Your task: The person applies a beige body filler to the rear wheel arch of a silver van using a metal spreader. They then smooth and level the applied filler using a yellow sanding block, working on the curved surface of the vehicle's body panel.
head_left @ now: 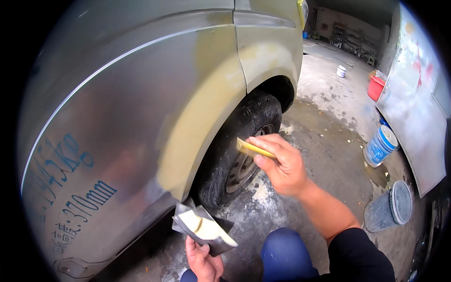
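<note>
My left hand (205, 261), low in the middle, grips a dark grey mixing board (226, 226) from below. Pale yellow putty (202, 224) is spread over the top of that board. Held between the fingers and thumb of my right hand (285, 168) is a yellow putty spreader (257, 148), its end smeared with putty. That spreader is in the air in front of the wheel (249, 162), apart from the board. To the left stands a grey vehicle side panel (117, 108), with a beige filled band (199, 113) curving around the wheel arch.
At the right, a dark bucket (387, 207) and a blue-and-white pail (380, 145) stand on the wet, stained floor (329, 188). A loose painted panel (416, 94) leans behind them. Farther back are a red bucket (376, 88) and a small white tin (341, 71).
</note>
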Demonstrator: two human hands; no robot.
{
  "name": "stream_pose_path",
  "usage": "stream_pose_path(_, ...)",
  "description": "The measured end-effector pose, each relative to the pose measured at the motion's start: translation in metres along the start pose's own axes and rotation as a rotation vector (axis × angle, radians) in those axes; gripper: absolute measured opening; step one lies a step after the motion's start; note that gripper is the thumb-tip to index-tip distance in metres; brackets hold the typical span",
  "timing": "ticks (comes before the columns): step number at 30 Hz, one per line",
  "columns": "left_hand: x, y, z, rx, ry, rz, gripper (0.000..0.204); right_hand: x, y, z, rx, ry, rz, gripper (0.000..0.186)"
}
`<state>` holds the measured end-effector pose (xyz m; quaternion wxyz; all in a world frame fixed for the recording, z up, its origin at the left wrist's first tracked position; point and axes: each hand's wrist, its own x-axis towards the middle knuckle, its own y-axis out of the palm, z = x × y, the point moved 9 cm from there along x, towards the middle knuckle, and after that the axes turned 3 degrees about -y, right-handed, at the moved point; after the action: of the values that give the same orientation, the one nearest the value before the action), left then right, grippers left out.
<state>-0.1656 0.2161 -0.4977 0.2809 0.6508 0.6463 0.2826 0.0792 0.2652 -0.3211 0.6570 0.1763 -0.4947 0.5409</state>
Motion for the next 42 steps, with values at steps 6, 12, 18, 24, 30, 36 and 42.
stream_pose_path(6, 0.023, 0.064, -0.023, -0.117, 0.050, 0.006, 0.063, -0.048, 0.018, 0.007, 0.712, 0.261, -0.198, 0.035)
stream_pose_path(12, 0.021, 0.078, -0.023, -0.197, 0.056, 0.004, 0.054, -0.048, 0.020, 0.043, 0.372, 0.051, 0.009, 0.034)
stream_pose_path(18, 0.022, 0.081, -0.030, -0.151, 0.146, -0.011, 0.056, -0.061, 0.035, 0.044, 0.299, 0.010, 0.154, 0.033)
stream_pose_path(24, 0.021, 0.068, -0.032, -0.130, 0.166, -0.012, 0.063, -0.078, 0.029, 0.022, 0.138, -0.036, 0.354, 0.036)
stream_pose_path(30, 0.007, 0.055, -0.035, -0.107, 0.186, 0.012, 0.066, 0.048, -0.040, -0.012, -0.450, -0.393, -0.083, 0.041)
stream_pose_path(36, -0.006, 0.043, -0.018, -0.060, 0.097, -0.023, 0.067, 0.151, -0.053, -0.004, -0.668, -0.576, -0.252, 0.037)
stream_pose_path(42, -0.007, 0.034, -0.011, -0.074, 0.062, -0.027, 0.068, 0.178, -0.031, -0.004, -0.697, -0.640, -0.281, 0.033)
